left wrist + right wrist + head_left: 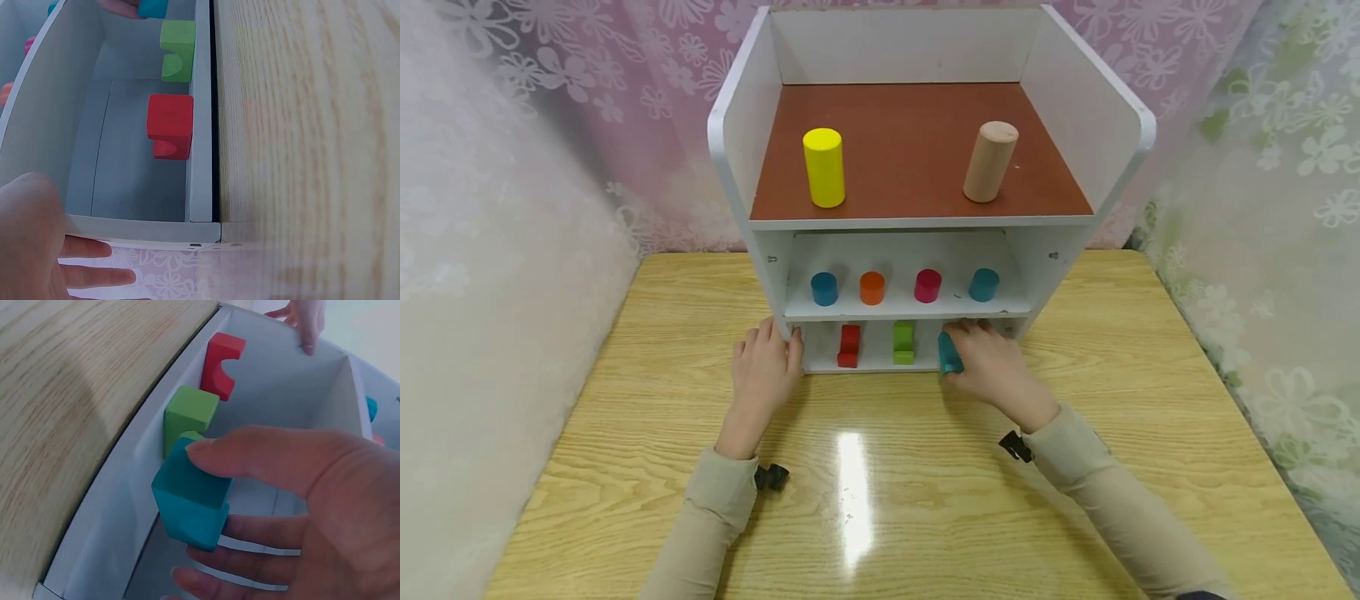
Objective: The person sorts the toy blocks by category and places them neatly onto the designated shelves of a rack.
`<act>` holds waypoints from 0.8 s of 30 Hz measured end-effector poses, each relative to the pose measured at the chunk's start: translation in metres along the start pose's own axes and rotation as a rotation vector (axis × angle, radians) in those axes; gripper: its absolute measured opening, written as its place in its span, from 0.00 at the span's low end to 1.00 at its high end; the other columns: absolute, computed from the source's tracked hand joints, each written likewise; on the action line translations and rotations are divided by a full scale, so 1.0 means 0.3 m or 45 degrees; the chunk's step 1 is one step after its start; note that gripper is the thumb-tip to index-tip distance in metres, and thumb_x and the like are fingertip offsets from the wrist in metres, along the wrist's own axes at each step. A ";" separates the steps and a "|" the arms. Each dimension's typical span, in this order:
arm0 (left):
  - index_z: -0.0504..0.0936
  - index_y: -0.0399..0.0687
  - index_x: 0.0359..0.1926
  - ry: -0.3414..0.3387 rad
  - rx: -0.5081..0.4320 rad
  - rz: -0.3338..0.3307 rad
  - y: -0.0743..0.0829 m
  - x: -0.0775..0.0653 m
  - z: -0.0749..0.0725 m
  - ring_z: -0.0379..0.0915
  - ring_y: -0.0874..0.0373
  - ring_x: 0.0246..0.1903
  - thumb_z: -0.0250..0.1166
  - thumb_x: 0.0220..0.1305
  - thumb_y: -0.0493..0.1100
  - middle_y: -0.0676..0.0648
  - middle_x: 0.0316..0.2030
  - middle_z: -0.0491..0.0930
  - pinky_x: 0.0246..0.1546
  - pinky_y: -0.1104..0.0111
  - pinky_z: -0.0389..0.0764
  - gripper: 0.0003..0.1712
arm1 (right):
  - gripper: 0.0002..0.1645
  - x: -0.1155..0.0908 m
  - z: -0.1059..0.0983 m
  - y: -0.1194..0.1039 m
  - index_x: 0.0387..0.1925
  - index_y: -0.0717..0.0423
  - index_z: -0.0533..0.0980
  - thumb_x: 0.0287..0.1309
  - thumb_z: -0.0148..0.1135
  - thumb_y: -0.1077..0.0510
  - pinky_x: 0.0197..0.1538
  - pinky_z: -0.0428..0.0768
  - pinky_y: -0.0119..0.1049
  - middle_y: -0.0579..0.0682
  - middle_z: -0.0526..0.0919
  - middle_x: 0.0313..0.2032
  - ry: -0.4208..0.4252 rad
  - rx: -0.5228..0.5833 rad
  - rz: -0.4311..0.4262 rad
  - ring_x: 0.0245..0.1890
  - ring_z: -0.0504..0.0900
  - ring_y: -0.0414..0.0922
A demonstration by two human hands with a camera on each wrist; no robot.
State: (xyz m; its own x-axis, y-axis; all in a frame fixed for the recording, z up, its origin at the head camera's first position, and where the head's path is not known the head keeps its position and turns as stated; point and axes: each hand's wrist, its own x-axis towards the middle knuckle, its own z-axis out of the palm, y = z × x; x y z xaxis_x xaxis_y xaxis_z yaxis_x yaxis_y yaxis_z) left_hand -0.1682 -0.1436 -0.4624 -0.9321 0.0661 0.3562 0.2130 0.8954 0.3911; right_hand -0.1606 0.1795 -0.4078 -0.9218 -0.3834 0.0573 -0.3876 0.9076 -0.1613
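Observation:
My right hand (992, 371) pinches a teal block (192, 494) between thumb and fingers, at the right end of the bottom shelf compartment. Close beside that block is a green notched block (189, 412), and farther left a red notched block (170, 125); both sit along the compartment's front edge. My left hand (763, 367) rests against the lower left side panel of the white shelf unit (144, 230). Its thumb lies at the panel's inner front edge, while the other fingers extend, straight and spread, outside the panel.
The middle shelf bears a row of short cylinders: blue (824, 289), orange (872, 288), pink (928, 286) and another blue (983, 285). On the brown top stand a yellow cylinder (825, 168) and a plain wooden cylinder (990, 162). A wood-grain table (647, 333) supports the unit.

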 end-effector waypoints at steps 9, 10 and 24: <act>0.71 0.41 0.62 -0.003 0.009 0.002 -0.004 -0.001 0.001 0.73 0.35 0.50 0.45 0.77 0.53 0.38 0.57 0.76 0.45 0.45 0.71 0.25 | 0.36 0.045 0.042 0.021 0.59 0.61 0.72 0.46 0.72 0.60 0.29 0.76 0.47 0.56 0.75 0.43 -0.044 0.076 0.092 0.39 0.72 0.52; 0.71 0.41 0.62 -0.003 0.010 0.005 -0.004 -0.001 0.002 0.73 0.35 0.50 0.45 0.77 0.53 0.38 0.57 0.76 0.45 0.45 0.71 0.25 | 0.36 0.047 0.047 0.024 0.60 0.62 0.72 0.47 0.72 0.61 0.30 0.77 0.48 0.57 0.76 0.45 -0.050 0.079 0.097 0.40 0.72 0.53; 0.71 0.41 0.61 0.007 -0.003 0.014 0.001 -0.001 0.001 0.74 0.34 0.49 0.45 0.77 0.53 0.37 0.56 0.76 0.44 0.46 0.72 0.25 | 0.37 0.074 0.072 0.038 0.63 0.65 0.68 0.50 0.66 0.64 0.33 0.74 0.46 0.58 0.73 0.45 -0.141 0.055 0.159 0.42 0.70 0.54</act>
State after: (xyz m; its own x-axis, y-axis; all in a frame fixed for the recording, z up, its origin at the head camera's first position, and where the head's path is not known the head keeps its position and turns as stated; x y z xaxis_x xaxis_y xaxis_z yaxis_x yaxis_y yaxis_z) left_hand -0.1679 -0.1431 -0.4627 -0.9281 0.0736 0.3649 0.2240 0.8934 0.3895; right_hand -0.1852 0.1775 -0.4297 -0.9551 -0.2868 -0.0747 -0.2671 0.9422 -0.2025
